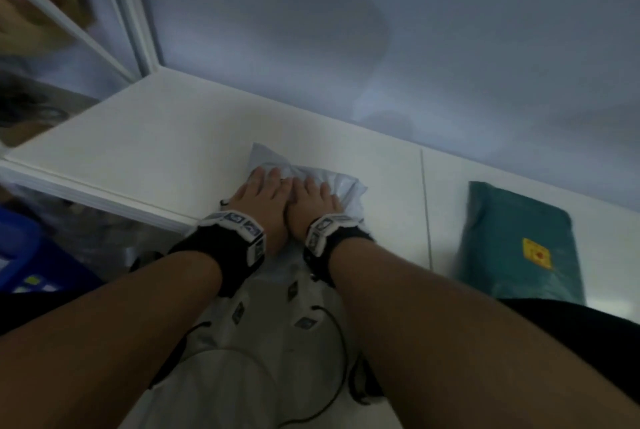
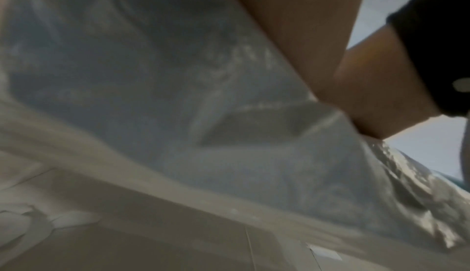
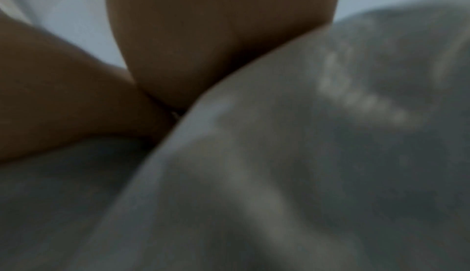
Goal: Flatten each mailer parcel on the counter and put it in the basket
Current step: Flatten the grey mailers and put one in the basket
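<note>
from the head view, my left hand and right hand lie side by side, fingers straight, palms pressing down on the white mailer on the counter; nothing is gripped. it's crumpled and puffy, so i judge the flattening only part done. the teal mailer waits untouched to my right. the blue basket sits low at my left, contents unclear. left wrist view: wrinkled white plastic fills the picture, my right forearm beside it. right wrist view: blurred plastic bulging up against skin. so both parcels are left to put away.
</note>
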Available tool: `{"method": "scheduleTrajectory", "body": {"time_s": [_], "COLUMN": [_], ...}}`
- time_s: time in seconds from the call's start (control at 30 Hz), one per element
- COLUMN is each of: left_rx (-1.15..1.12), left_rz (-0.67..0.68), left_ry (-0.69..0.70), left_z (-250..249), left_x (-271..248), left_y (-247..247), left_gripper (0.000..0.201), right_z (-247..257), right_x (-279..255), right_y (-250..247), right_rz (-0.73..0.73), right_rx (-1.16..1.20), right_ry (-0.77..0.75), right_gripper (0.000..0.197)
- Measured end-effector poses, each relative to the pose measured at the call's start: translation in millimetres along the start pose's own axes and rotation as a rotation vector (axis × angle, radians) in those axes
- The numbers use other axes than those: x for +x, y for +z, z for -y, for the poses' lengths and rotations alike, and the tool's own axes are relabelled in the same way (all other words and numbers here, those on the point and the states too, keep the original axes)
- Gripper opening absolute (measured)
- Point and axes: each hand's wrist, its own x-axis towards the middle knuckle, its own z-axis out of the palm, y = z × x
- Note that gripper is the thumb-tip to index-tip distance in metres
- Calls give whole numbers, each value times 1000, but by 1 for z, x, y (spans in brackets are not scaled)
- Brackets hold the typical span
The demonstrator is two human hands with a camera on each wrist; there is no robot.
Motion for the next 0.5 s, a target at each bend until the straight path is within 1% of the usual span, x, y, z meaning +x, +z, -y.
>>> {"method": "scheduleTrajectory", "body": {"time_s": [0.07, 0.13, 0.3, 0.5], "left_rx": [-16, -51, -85, -97], "left_rz": [-34, -78, -90, -96], "left_ry": [-21, -46, -81, -92], "left_z": [-4, -8, -15, -14], "left_x": [-6, -12, -19, -18], "left_y": [-3, -6, -12, -13], "left_gripper": [82, 73, 68, 64], "right_z": [1, -5, -17, -19], "right_x": [-4, -7, -6, -5], "right_y": [3, 8, 24, 24], "right_rz": [-4, -15, -151, -141], "right_rx": [30, 27, -53, -1], "right_ry": [16, -14, -96, -86], "right_gripper": [58, 58, 56, 56]}}
